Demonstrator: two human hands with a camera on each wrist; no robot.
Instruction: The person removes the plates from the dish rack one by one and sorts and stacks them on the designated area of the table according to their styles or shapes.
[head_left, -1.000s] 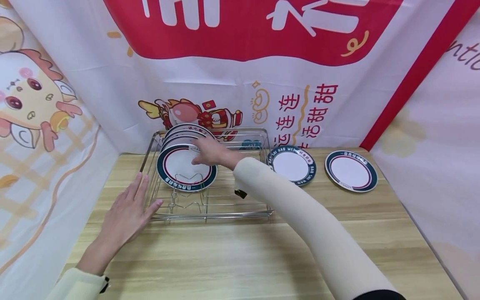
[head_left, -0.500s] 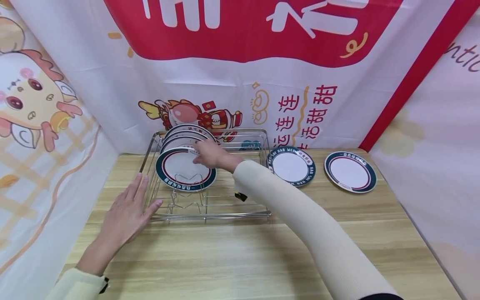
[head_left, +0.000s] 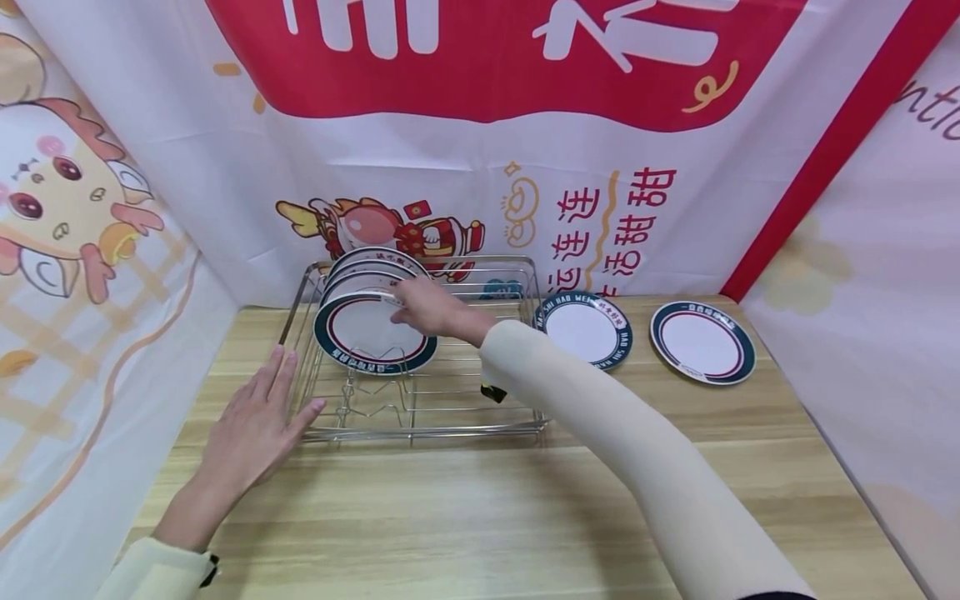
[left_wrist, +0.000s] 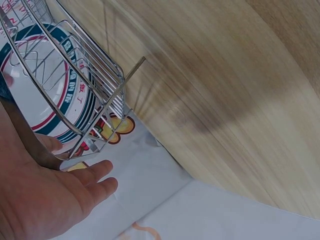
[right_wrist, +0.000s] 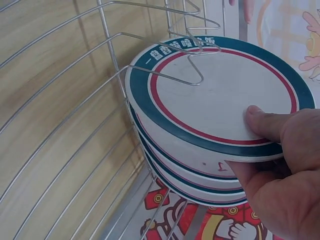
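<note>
My right hand [head_left: 435, 309] pinches the front plate [head_left: 375, 333] at its upper right rim. In the right wrist view the thumb [right_wrist: 265, 122] presses on the white face while the fingers reach behind the rim. This plate is white with a dark green band and a red ring, and it leans back in the left part of a wire dish rack [head_left: 457, 431]. Several matching plates [head_left: 371, 257] stand close behind it. My left hand [head_left: 251, 421] lies at the rack's front left corner, fingers straight along its side and thumb apart.
Right of the rack, a plate [head_left: 583, 332] with a lettered green rim lies on the wooden table [head_left: 480, 517]. Another plate [head_left: 702, 342] lies farther right. A printed cloth [head_left: 465, 158] hangs behind the rack, with more cloth along both sides.
The front plate looks flatter than a second ago, and its lower edge has risen slightly. My right hand has shifted a little to the right with it. My left hand has stayed put.
</note>
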